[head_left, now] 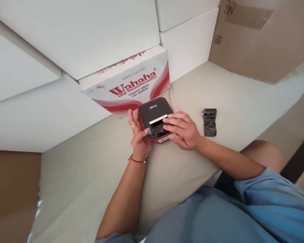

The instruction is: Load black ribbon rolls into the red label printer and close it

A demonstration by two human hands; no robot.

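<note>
A boxy label printer with a black top, red sides and rounded corners is held in front of the water carton. My left hand grips its left side, the thumb pressed on the near corner by a small greyish tab and the other fingers along the side. My right hand lies over the right part of the top, fingers stretched out and fingertips touching near a dark slot below a white label strip. What the right fingertips cover is hidden. To the right, a small roll of black film lies partly unrolled on the cloth.
Behind the printer stands a white and red Wahaha water carton against stacked white boxes. A large brown cardboard box is at the back right, and a brown panel at the left. A pale cloth covers the surface.
</note>
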